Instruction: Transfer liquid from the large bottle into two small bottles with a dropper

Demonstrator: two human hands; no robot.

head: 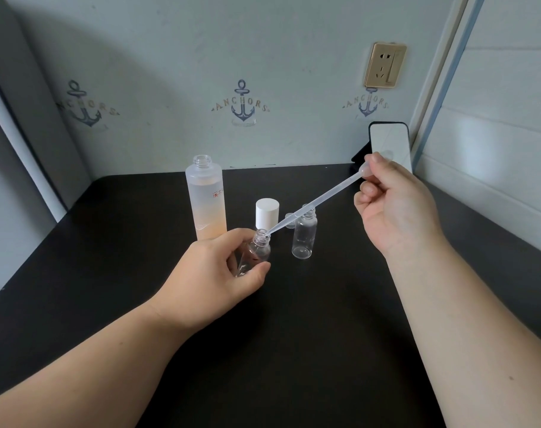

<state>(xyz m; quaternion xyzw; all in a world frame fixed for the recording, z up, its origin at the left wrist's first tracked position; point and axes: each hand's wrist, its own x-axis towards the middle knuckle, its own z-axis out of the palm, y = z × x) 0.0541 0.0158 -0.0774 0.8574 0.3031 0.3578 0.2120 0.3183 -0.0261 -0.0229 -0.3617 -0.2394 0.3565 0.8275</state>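
Observation:
The large frosted bottle (205, 199) stands uncapped at the back of the black table (108, 242), holding pale orange liquid. My left hand (216, 273) grips a small clear bottle (256, 251), tilted to the right. My right hand (395, 205) pinches the bulb of a clear plastic dropper (312, 206). The dropper slants down to the left, and its tip sits in the small bottle's mouth. A second small clear bottle (304, 239) stands upright just to the right, open and apart from both hands.
A white cap (267, 213) stands behind the held bottle, and a small clear cap (290, 219) lies beside it. A phone (389, 143) leans against the wall at the back right. The wall closes in behind and on both sides.

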